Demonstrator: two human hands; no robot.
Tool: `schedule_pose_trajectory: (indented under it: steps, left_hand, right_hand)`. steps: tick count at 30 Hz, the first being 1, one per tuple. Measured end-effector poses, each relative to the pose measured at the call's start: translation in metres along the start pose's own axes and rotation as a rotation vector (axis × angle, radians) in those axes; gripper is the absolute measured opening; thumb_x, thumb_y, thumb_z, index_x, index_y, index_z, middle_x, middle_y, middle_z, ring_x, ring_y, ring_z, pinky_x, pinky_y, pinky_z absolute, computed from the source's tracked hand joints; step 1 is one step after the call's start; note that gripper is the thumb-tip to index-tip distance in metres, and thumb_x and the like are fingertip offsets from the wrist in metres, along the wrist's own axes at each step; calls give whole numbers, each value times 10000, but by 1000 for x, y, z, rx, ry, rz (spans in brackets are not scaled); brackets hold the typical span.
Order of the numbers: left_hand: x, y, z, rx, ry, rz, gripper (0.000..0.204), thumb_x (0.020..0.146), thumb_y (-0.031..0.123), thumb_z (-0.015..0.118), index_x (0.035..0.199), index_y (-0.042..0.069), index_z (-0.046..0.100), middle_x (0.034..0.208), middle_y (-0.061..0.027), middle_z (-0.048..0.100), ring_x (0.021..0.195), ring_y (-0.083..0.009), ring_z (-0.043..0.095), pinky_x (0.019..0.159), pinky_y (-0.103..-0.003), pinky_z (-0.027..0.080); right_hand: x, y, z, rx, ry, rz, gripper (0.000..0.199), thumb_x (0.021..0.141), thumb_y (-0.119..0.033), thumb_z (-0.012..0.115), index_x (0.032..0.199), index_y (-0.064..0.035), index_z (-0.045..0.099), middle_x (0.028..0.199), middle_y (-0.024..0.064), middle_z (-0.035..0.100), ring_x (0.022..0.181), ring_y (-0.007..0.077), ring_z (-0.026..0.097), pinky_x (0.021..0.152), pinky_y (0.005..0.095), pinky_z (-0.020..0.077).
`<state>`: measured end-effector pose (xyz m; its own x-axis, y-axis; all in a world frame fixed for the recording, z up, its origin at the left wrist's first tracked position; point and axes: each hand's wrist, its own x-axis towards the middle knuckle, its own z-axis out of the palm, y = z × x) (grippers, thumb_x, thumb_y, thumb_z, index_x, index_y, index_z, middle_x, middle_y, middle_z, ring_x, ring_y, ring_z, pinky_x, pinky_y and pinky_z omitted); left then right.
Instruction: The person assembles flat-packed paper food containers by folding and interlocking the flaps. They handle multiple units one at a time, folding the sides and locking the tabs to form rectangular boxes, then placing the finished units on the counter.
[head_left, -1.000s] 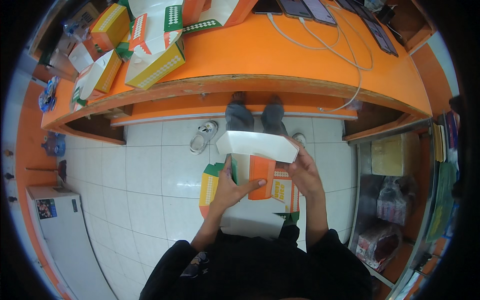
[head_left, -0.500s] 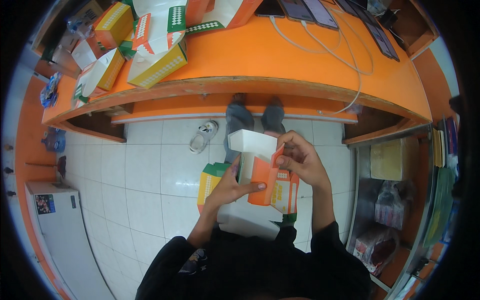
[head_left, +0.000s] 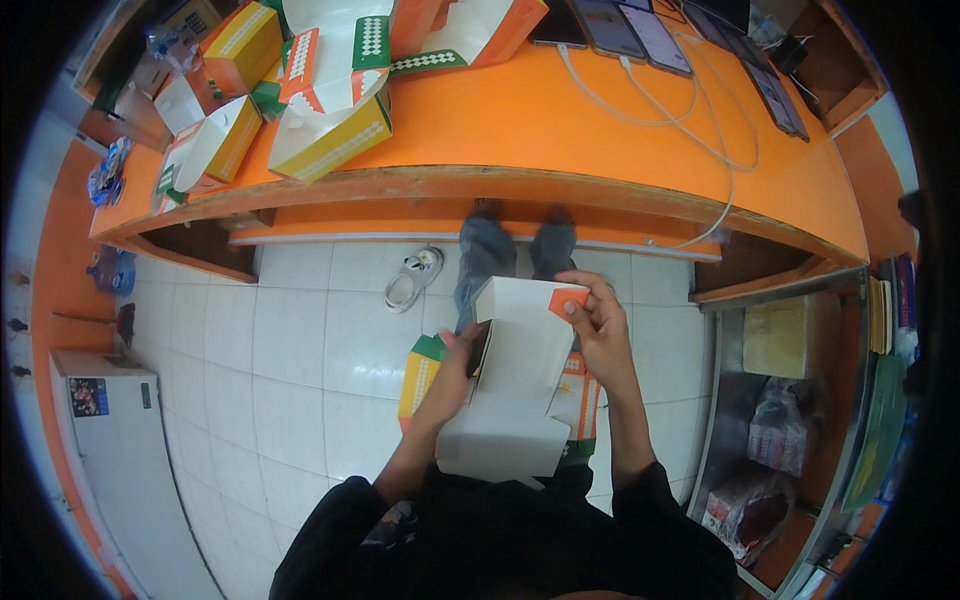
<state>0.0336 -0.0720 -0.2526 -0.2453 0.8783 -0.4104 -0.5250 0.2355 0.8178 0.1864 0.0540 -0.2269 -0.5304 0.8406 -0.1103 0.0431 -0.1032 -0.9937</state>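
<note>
A white cardboard box blank (head_left: 520,370) with orange, yellow and green printed panels is held over the person's lap, above the white tiled floor (head_left: 300,360). The left hand (head_left: 455,365) grips its left edge, thumb on the white face, while the right hand (head_left: 600,325) pinches an orange flap at its top right corner. Beyond stands an orange counter (head_left: 560,130) with folded boxes (head_left: 320,110) and phones (head_left: 620,25) on white cables (head_left: 680,130); a sandal (head_left: 412,280) lies on the tiles.

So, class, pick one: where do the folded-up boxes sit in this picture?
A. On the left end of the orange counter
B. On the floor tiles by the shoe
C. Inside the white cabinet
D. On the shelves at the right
A: the folded-up boxes are piled on the left end of the orange counter.
</note>
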Motion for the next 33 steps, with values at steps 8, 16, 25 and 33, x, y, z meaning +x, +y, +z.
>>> schedule_pose_trajectory:
  steps: [8, 16, 25, 33]
  left_hand:
    - [19, 30, -7, 189, -219, 206, 423, 986, 338, 418, 1227, 4, 510, 1155, -74, 559, 1059, -122, 505, 928, -253, 388]
    - [32, 28, 6, 356, -8, 287, 349, 970, 312, 481, 1036, -16, 579, 817, 7, 570, 780, -53, 449, 719, -194, 389]
    - [31, 18, 8, 207, 67, 313, 326, 980, 315, 459, 1008, 15, 585, 830, 10, 558, 797, -48, 458, 736, -187, 383]
    - [10, 5, 13, 365, -20, 394, 433, 923, 300, 558, 1242, 21, 469, 1032, -87, 577, 1014, -136, 495, 928, -251, 347]
  right_hand:
    - [-5, -1, 3, 3, -18, -39, 148, 925, -79, 537, 1051, -4, 561, 836, 60, 673, 718, 52, 584, 623, 188, 449]
    - [-14, -18, 12, 1, -23, -25, 156, 921, -74, 541, 1056, 3, 555, 869, 86, 675, 783, 84, 620, 687, 205, 476]
    - [-22, -18, 19, 150, -94, -57, 310, 910, -66, 549, 1212, -26, 489, 1013, 71, 619, 900, 87, 570, 800, 222, 439]
    - [-17, 0, 6, -16, 124, 6, 345, 888, -9, 515, 1231, -27, 488, 1112, 113, 596, 1027, 139, 551, 861, 252, 433]
